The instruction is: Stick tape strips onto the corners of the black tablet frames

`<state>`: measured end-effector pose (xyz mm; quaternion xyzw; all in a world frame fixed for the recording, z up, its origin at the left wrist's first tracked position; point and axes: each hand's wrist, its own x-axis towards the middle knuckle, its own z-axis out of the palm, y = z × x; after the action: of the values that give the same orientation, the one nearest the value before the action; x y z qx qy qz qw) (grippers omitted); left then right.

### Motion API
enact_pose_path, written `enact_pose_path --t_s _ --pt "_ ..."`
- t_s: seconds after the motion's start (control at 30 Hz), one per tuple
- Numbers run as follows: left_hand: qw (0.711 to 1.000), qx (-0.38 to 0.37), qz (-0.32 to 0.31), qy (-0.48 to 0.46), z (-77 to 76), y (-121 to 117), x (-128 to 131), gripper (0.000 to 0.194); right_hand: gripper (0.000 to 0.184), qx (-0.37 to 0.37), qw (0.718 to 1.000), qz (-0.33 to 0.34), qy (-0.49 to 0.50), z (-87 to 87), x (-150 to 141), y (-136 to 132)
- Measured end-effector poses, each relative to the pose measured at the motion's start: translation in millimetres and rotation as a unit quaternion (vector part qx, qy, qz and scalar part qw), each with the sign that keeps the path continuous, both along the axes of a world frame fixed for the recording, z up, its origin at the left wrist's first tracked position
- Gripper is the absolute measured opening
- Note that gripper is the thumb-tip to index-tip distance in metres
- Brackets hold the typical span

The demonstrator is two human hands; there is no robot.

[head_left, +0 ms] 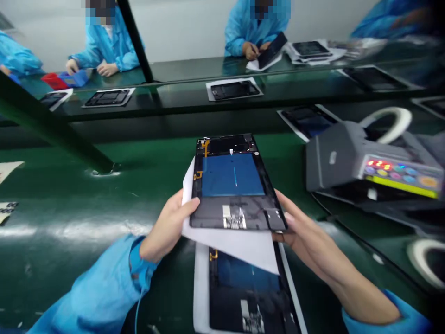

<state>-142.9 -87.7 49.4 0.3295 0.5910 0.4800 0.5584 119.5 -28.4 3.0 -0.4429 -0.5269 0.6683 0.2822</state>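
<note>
With left hand (170, 225) at 8 o'clock and right hand (301, 232) at 4, gripping an opened tablet (232, 174) mid-view, atop a white sheet (243, 248); partly above a second tablet (239, 301) at 6, with a grey machine (333, 162) at 3 on the green table (69, 199)

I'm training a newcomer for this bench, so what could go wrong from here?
The open tablet is held at its edges by the left hand and right hand; if either grip slackened, it might drop onto the second tablet below.

The white sheet juts out under it and could slip or catch.

The orange ribbon lies near the left thumb and might get snagged.
</note>
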Motion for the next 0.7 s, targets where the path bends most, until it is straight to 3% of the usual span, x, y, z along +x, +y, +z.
enact_pose_path --t_s 0.07,0.17,0.23,0.3,0.33,0.4,0.47,0.5,0.6,0.7 --pt "1.0 -0.024 -0.009 0.008 -5.2 -33 22 0.043 0.063 -0.039 0.998 -0.002 0.039 1.2 22 -32" --pt "0.997 -0.069 -0.035 0.024 -19.3 -71 47 0.046 0.062 -0.041 0.998 -0.008 0.054 -2.6 45 -71" --pt "0.993 -0.094 -0.06 0.029 -26.0 -87 55 0.047 0.057 0.012 1.0 0.008 -0.014 -7.1 56 -86" --pt "0.988 -0.1 -0.094 0.075 -26.6 -97 53 0.047 0.047 0.145 0.978 -0.004 -0.15 -10.5 70 -90" --pt "0.982 -0.099 -0.106 0.119 -24.8 -101 49 0.046 0.042 0.233 0.946 -0.028 -0.226 -11.3 78 -88" --pt "0.963 -0.099 -0.114 0.221 -19.0 -110 39 0.043 0.035 0.395 0.842 -0.095 -0.354 -11.4 98 -74" --pt "0.941 -0.096 -0.11 0.305 -13.5 -118 30 0.039 0.035 0.493 0.742 -0.147 -0.43 -11.3 118 -48" --pt "0.93 -0.091 -0.114 0.337 -11.8 -121 27 0.037 0.036 0.519 0.708 -0.161 -0.452 -11.7 127 -31" --pt "0.9 -0.059 -0.143 0.407 -9.8 -124 27 0.036 0.036 0.568 0.647 -0.149 -0.487 -15.2 144 21" --pt "0.87 -0.011 -0.164 0.464 -5.5 -118 29 0.034 0.031 0.603 0.604 -0.153 -0.498 -18.9 147 58"
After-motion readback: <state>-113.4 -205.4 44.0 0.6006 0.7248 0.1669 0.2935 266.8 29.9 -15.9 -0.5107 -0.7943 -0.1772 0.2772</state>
